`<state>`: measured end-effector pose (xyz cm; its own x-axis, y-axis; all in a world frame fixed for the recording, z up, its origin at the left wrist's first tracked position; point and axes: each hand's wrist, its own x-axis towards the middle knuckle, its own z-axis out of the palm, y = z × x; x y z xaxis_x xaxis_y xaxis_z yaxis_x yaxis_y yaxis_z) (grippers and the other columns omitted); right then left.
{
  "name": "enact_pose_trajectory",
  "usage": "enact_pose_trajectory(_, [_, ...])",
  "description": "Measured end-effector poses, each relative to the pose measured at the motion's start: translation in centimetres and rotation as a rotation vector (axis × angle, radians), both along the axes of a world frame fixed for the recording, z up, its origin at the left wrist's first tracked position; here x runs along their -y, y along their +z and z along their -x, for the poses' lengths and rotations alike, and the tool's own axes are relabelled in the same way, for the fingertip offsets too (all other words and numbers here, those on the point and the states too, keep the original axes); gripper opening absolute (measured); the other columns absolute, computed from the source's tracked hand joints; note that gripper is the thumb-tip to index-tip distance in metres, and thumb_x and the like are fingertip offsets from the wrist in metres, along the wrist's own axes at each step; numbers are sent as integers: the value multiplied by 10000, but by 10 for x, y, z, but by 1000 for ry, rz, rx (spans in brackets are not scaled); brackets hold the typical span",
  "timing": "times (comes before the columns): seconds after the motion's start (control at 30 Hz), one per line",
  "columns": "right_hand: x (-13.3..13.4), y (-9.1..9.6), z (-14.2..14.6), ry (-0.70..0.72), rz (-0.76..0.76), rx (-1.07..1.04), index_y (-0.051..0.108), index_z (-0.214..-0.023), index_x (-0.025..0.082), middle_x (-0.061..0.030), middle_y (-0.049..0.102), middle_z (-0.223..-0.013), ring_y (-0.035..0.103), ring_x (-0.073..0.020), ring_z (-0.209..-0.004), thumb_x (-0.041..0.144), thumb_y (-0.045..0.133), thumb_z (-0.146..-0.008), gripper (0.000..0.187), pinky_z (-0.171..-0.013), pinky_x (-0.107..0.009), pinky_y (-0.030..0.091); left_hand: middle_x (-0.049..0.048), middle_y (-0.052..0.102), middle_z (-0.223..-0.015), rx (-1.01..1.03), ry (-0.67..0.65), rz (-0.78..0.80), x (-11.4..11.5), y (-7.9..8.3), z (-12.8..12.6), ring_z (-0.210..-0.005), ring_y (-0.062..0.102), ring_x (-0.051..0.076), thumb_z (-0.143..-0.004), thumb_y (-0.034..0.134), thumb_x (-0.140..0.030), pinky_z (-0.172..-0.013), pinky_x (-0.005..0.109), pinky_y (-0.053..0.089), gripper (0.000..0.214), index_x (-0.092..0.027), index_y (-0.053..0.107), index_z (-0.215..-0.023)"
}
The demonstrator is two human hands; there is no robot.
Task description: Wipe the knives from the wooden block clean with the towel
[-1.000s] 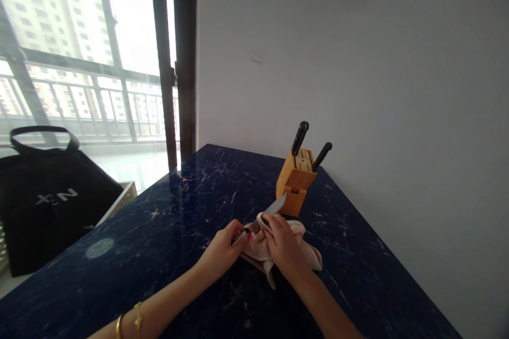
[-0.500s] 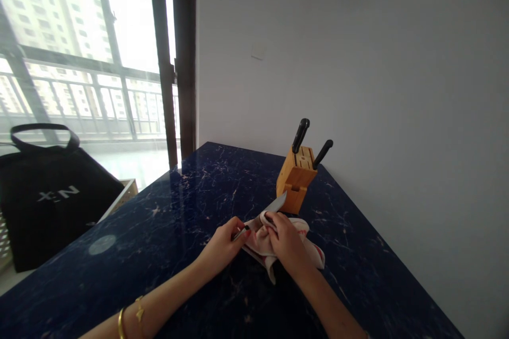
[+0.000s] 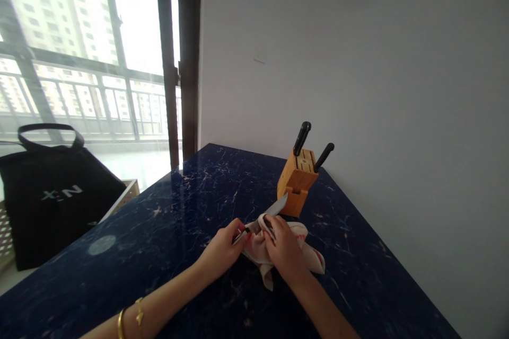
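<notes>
My left hand (image 3: pixel 225 248) is closed round the handle of a knife (image 3: pixel 277 205), whose blade points away and to the right, toward the knife block. Pinched in my right hand (image 3: pixel 284 248) is a white cloth with red marks (image 3: pixel 301 232), folded over the blade near its middle. The rest of the cloth droops under and beside my right hand onto the table. Just past the blade tip stands a wooden knife block (image 3: pixel 295 185), holding a black-handled knife (image 3: pixel 302 139) on the left and another black-handled knife (image 3: pixel 324 157) on the right.
The dark blue marbled table (image 3: pixel 222 180) meets a grey wall (image 3: pixel 358 74) at the back and right. Left of the table, a black bag (image 3: pixel 59 201) stands by a pale perforated basket (image 3: pixel 124 197). A window with railings (image 3: pixel 107 100) lies beyond.
My right hand and the cloth have shifted slightly along the blade toward the handle, baring a little more of it near the tip. The view has moved a bit.
</notes>
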<state>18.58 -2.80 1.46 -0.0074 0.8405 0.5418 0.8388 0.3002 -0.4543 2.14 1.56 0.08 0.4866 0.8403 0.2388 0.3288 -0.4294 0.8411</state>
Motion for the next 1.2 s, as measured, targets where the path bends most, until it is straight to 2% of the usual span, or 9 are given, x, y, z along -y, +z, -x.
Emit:
enact_pose_trajectory(0.13, [2,0,4,67,30,59,509,-1083,204,-58,568,-942,522,-202,-923,96,421,-785,328,-826,-355,422,-15,592,-646,-55,19,-27,0,1,0,-573,514,123,-817,415,-334,-528,200,344,176,-188,509,-793])
enact_pose_trajectory(0.37, [-7,-6,-14,-85,-48,-46,495,-1069,166,-92,554,-1030,508,-207,-993,127,422,-792,290,-870,-374,410,-15,595,-637,-237,67,-125,4,8,3,-575,536,137,-815,418,-351,-531,207,323,168,-215,510,-779])
enact_pose_trajectory(0.57, [-1,-2,-5,30,-2,64,494,-1093,192,-70,566,-982,521,-199,-950,112,421,-792,321,-847,-362,423,-3,612,-662,-273,72,-138,3,10,4,-608,574,151,-820,413,-324,-544,209,324,140,-223,508,-801])
enact_pose_trajectory(0.77, [-15,-9,-36,-167,-119,3,487,-1101,147,-120,559,-1045,507,-223,-1013,140,399,-808,307,-879,-415,410,5,616,-675,-356,55,-211,5,16,4,-627,592,166,-817,421,-327,-547,216,310,130,-234,512,-815])
enact_pose_trajectory(0.83, [-16,-10,-37,-144,-118,-3,490,-1101,150,-116,561,-1049,515,-217,-1007,130,403,-798,317,-876,-409,416,5,616,-673,-373,61,-219,5,17,4,-631,595,170,-818,419,-326,-544,218,306,131,-235,513,-816])
enact_pose_trajectory(0.93, [-13,-9,-28,-24,-81,27,502,-1094,187,-82,576,-1022,534,-200,-977,109,416,-778,337,-856,-378,434,4,611,-665,-386,82,-205,4,16,4,-630,593,171,-815,420,-324,-548,222,304,135,-230,516,-794])
enact_pose_trajectory(1.0, [-12,-8,-26,-11,-75,40,506,-1092,190,-80,579,-1013,534,-200,-976,107,419,-774,340,-855,-373,434,4,609,-668,-378,84,-186,4,16,4,-627,589,167,-812,423,-325,-553,221,308,140,-230,522,-791])
enact_pose_trajectory(1.2, [-22,-8,-61,-235,-170,-23,493,-1077,125,-139,569,-1034,527,-230,-996,161,402,-786,307,-871,-410,418,5,615,-673,-361,55,-210,7,19,5,-607,581,159,-804,439,-329,-541,214,308,132,-238,533,-816])
